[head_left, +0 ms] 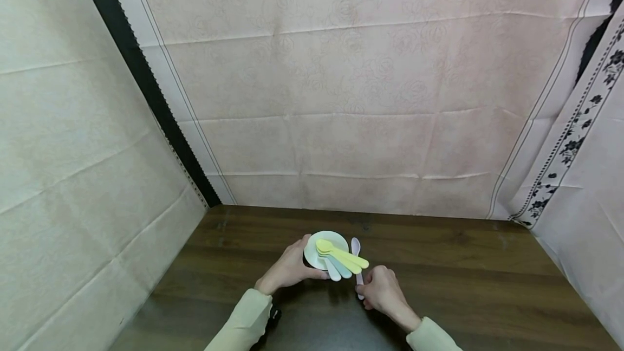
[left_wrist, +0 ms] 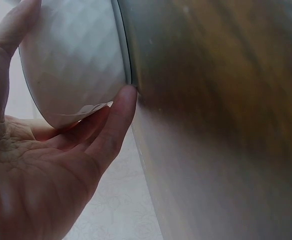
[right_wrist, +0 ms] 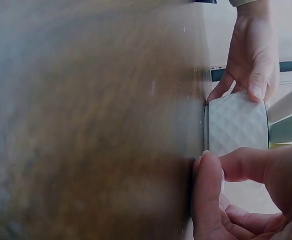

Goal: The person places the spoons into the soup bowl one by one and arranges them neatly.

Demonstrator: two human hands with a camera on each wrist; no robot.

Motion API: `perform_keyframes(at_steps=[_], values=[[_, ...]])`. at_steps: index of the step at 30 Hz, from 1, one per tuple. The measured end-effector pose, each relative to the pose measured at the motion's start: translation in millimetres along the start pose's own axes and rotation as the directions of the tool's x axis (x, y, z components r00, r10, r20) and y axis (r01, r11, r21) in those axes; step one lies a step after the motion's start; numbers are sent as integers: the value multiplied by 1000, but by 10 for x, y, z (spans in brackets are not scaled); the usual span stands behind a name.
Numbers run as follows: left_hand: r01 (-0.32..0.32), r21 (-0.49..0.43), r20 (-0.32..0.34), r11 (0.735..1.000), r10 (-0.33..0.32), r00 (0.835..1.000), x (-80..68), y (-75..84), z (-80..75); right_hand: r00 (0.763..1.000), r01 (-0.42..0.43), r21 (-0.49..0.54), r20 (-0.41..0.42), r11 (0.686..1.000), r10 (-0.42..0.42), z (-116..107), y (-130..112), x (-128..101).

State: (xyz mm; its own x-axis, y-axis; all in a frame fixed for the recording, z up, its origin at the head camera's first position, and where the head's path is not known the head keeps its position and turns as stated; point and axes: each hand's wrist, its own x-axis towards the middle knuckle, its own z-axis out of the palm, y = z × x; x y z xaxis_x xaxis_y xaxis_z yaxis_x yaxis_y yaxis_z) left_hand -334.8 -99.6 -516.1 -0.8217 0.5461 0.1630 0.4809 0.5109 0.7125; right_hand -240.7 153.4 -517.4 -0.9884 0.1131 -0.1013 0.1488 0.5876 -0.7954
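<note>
My left hand [head_left: 294, 264] grips a small white bowl [head_left: 336, 239] by its side, the thumb at the near side. The bowl's wall [left_wrist: 75, 55] has a raised diamond pattern. Several spoons lie in the bowl with their handles over the rim toward the right: yellow spoons [head_left: 347, 257], a blue-green one [head_left: 342, 270] and a white one [head_left: 333, 271]. Just right of the bowl, my right hand [head_left: 384, 288] pinches the handle of a pale lilac spoon [head_left: 356, 246], whose head points away from me. In the right wrist view the fingertips [right_wrist: 208, 170] are low at the tabletop.
Beneath both hands is a dark brown wooden table [head_left: 463, 270]. Pale cloth [head_left: 341, 123] hangs at its back edge, with more cloth along both sides. A black device [head_left: 273, 318] shows at the left wrist.
</note>
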Motion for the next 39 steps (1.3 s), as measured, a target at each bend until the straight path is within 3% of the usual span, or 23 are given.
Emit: perform_keyframes(at_steps=[39], values=[[-3,-7,9,1000,3,1000,0,11,-1,997,-76,165,-8,983,78,-71,43,-24]])
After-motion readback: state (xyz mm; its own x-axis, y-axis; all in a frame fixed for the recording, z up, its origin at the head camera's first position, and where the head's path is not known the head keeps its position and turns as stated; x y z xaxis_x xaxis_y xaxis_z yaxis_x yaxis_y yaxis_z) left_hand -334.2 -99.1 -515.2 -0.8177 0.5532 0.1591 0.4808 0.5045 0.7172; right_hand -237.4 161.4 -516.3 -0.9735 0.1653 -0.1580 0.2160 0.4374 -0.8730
